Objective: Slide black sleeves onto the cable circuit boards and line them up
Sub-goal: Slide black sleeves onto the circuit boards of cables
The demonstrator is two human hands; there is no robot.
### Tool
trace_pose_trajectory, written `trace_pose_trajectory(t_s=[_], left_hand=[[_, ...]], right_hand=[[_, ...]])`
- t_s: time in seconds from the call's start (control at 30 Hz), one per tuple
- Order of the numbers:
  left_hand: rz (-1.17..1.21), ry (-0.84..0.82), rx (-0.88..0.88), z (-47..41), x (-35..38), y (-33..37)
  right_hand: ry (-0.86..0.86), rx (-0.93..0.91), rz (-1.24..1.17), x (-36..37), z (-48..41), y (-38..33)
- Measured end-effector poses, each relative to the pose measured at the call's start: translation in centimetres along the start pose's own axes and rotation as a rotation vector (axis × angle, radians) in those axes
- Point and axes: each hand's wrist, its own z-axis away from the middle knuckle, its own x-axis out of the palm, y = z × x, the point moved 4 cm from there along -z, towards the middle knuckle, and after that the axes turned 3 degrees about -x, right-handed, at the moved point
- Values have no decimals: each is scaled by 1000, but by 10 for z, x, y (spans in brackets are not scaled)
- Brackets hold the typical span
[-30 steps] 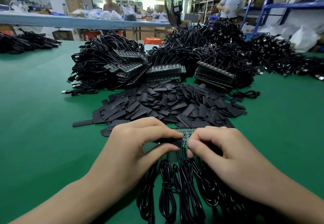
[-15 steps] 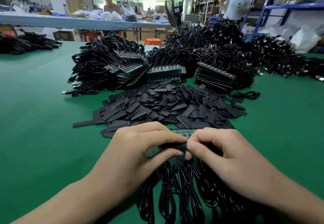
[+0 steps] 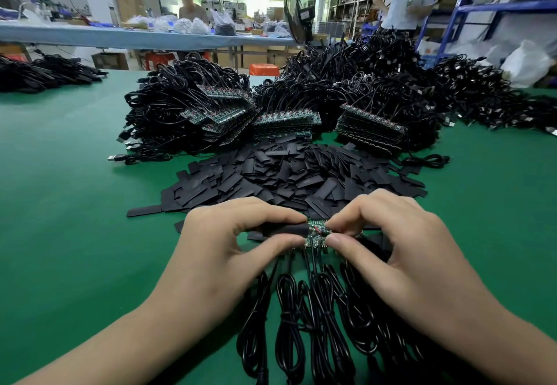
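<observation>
My left hand (image 3: 223, 252) pinches a black sleeve (image 3: 283, 229) between thumb and forefinger. My right hand (image 3: 401, 252) pinches a small green circuit board (image 3: 316, 231) by its cable end, and the sleeve's mouth meets the board's left edge. A row of further green boards lies just under it, mostly hidden by my fingers. Their bundled black cables (image 3: 313, 318) run toward me across the green table (image 3: 75, 234). A loose heap of black sleeves (image 3: 289, 176) lies right behind my hands.
Big stacks of cables with bare circuit boards (image 3: 193, 113) (image 3: 286, 121) (image 3: 373, 125) stand behind the sleeve heap. More cable piles lie at the far left (image 3: 45, 74) and far right (image 3: 482, 95). Two people, a fan (image 3: 297, 20) and blue shelving (image 3: 482, 8) are beyond the table.
My hands have drawn slightly apart, and more of the green board shows between my fingertips than half a second ago. The person at the back right has shifted.
</observation>
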Motion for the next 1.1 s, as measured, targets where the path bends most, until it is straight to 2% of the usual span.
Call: trace_pose_trajectory(t_s=[0.17,0.43,0.6,0.9,1.1], left_hand=[[-2,-44,41,2,4,7],[45,-26,47,3,2,8],[6,-47,103,3,4,10],[125,16,-23,2,3,-2],[117,-9,-12,3,6,2]], right_hand=[[26,-57,-11,1,2,-3],[67,-98,9,-2,3,-6],[59,-70,-50,2,4,-8],[131,-56,2,-4,-1,-6],[165,-99,16,-2,2,-11]])
